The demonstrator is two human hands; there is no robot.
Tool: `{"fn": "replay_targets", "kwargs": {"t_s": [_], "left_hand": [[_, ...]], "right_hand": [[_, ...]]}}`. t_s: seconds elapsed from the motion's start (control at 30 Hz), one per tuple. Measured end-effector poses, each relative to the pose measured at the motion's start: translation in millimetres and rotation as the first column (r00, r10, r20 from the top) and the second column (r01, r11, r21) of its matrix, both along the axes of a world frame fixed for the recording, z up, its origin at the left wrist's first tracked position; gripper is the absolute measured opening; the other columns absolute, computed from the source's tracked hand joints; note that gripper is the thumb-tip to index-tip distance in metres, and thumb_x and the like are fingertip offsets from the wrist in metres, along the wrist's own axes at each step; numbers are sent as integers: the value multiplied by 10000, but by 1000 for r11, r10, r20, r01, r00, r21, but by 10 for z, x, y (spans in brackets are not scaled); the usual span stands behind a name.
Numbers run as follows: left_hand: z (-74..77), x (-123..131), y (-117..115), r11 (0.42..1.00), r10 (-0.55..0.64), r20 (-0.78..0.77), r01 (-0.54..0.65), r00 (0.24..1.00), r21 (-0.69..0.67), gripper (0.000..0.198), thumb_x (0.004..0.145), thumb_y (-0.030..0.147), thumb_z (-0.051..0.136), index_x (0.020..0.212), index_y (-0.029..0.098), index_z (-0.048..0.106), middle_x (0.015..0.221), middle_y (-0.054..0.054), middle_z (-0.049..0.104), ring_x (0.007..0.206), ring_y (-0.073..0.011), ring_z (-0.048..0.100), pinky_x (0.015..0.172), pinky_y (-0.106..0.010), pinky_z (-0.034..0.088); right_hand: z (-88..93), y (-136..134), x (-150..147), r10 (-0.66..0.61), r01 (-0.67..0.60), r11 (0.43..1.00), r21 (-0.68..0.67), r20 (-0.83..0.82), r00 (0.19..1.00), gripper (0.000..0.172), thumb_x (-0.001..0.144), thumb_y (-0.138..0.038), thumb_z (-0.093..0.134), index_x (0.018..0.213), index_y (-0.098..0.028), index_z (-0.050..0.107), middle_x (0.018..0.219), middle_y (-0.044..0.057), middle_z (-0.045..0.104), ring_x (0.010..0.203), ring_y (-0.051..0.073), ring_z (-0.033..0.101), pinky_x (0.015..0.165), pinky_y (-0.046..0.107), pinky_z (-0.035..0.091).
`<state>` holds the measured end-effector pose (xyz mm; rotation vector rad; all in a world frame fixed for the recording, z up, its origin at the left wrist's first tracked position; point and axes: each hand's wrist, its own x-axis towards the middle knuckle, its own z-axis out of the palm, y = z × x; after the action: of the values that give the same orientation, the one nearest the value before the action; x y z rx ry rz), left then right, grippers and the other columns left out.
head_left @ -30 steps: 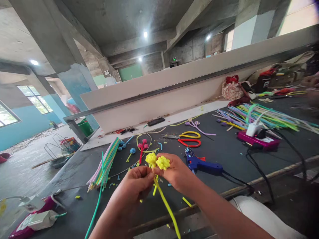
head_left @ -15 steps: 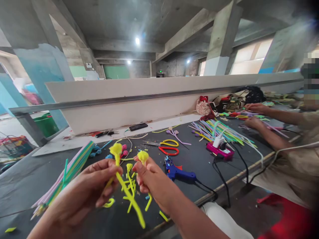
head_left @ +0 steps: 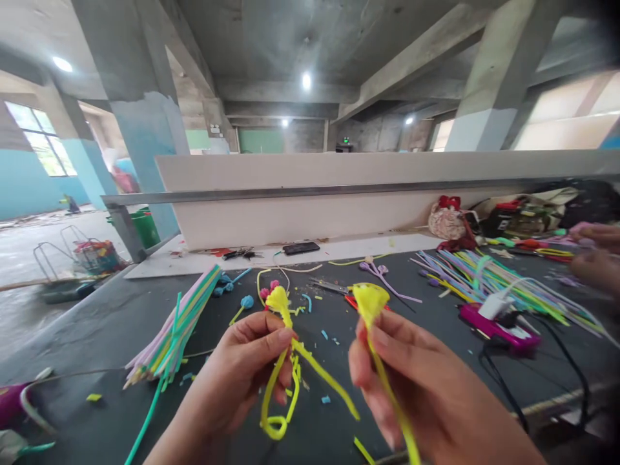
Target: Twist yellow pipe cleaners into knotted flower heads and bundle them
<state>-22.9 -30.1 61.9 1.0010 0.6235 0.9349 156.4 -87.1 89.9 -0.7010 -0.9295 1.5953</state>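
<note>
The left hand (head_left: 242, 371) pinches a yellow fuzzy stem (head_left: 279, 301) between thumb and fingers. It has a round puffy top above the fingers, and its tail curls into a loop below the hand. The right hand (head_left: 416, 381) grips a second yellow stem (head_left: 371, 298) with a wider top. Both are held up over the black table (head_left: 87, 323). Left of the left hand lies a bundle of colored stems (head_left: 179, 323). Right of the right hand sits a pink power strip (head_left: 489, 320). Half a second ago the two yellow tops were closer together.
</note>
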Motion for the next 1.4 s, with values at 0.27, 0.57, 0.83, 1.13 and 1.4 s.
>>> {"fn": "replay_targets", "kwargs": {"t_s": [0.27, 0.57, 0.83, 1.13, 1.4], "left_hand": [[101, 256, -254, 984, 147, -73, -139, 986, 108, 266, 679, 367, 714, 651, 143, 573, 465, -14, 608, 397, -109, 534, 413, -195, 403], [-22, 316, -280, 961, 244, -57, -234, 968, 150, 267, 662, 348, 740, 635, 132, 587, 576, 18, 581, 516, -63, 477, 511, -168, 372], [-104, 398, -281, 981, 185, 70, -189, 980, 53, 285, 711, 407, 684, 703, 175, 519, 546, 46, 535, 441, -76, 476, 450, -194, 384], [-225, 353, -263, 975, 215, -53, -211, 975, 74, 344, 667, 461, 702, 710, 158, 545, 485, 57, 480, 398, -33, 367, 385, -146, 218], [-313, 240, -259, 961, 258, -28, -254, 966, 112, 290, 579, 376, 785, 670, 143, 639, 528, 44, 496, 453, -37, 358, 433, -162, 254]], "right_hand": [[-167, -55, -188, -339, 263, 937, 231, 411, 846, 169, 726, -364, 675, 670, -207, 644, 637, -7, 599, 630, 142, 537, 619, 259, 434], [-218, 39, -172, -555, 361, 825, 434, 506, 660, 94, 668, -312, 693, 630, -232, 660, 799, 30, 599, 826, 225, 527, 748, 336, 416], [-380, 209, -225, -454, 360, 884, 298, 365, 813, 137, 638, -288, 736, 596, -201, 638, 918, 43, 552, 851, 215, 527, 730, 304, 413], [-366, 243, -193, -218, 177, 974, 144, 356, 909, 248, 655, -362, 742, 699, -182, 578, 632, -16, 522, 599, 147, 480, 584, 272, 386], [-348, 270, -107, 34, -52, 998, 39, 383, 923, 350, 640, -427, 759, 841, -168, 636, 604, -48, 482, 466, 60, 307, 432, 209, 217]]}}
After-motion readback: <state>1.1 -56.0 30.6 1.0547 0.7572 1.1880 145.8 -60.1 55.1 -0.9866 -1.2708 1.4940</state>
